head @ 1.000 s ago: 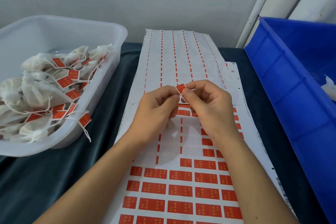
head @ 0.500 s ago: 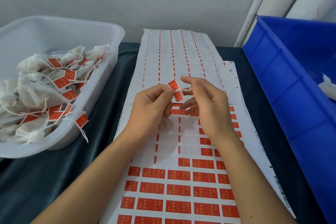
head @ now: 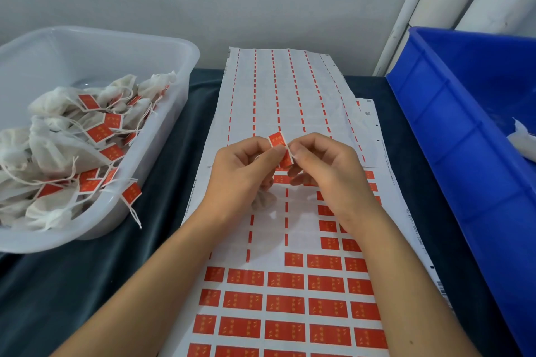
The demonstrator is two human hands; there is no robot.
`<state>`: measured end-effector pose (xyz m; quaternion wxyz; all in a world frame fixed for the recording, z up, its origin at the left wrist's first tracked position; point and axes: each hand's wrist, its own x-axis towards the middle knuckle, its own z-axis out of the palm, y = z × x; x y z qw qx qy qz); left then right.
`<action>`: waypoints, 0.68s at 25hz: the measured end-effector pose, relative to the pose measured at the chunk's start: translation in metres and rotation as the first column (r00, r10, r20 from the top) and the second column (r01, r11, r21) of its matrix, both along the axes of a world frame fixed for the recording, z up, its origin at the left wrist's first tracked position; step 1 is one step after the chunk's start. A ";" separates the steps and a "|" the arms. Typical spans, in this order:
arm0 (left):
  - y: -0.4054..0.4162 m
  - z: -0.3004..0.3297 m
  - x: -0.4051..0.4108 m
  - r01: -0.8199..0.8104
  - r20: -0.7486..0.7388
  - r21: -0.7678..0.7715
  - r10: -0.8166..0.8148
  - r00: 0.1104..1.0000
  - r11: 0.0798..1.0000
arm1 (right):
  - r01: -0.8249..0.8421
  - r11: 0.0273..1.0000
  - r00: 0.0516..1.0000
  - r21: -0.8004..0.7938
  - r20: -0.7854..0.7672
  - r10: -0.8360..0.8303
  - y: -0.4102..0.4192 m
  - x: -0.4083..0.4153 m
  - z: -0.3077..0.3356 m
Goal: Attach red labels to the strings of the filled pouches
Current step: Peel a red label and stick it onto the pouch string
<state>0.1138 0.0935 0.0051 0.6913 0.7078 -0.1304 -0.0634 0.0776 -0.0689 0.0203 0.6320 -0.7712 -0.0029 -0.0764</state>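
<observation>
My left hand (head: pixel 246 171) and my right hand (head: pixel 327 168) meet over the label sheet (head: pixel 290 298). Between their fingertips they pinch one red label (head: pixel 278 140), bent open in the middle, with a thin white string running along the fold. A small white pouch (head: pixel 262 200) hangs below my left hand, mostly hidden by the palm. Rows of unused red labels fill the near half of the sheet.
A clear plastic tub (head: pixel 179 46) at the left holds several white pouches with red labels on their strings. A blue bin (head: pixel 435 130) stands at the right with a bit of white pouch (head: pixel 522 139) inside. Dark cloth (head: pixel 72 284) covers the table.
The label was folded shut between my fingertips, then came open. Now both hands have closed in on it again, pinching it at the fold.
</observation>
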 end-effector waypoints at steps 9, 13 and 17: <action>0.000 0.000 0.001 -0.026 -0.015 0.039 0.027 1.000 0.999 | 0.023 0.999 0.999 -0.047 -0.022 -0.024 -0.008 0.000 0.000; 0.000 0.001 0.001 -0.020 -0.001 0.039 0.021 1.000 0.999 | -0.081 0.995 0.993 0.060 -0.085 0.086 -0.008 0.000 0.001; 0.000 0.001 0.001 -0.015 0.006 0.040 0.015 1.000 0.999 | -0.129 0.992 0.988 -0.003 -0.090 0.128 -0.012 0.000 0.001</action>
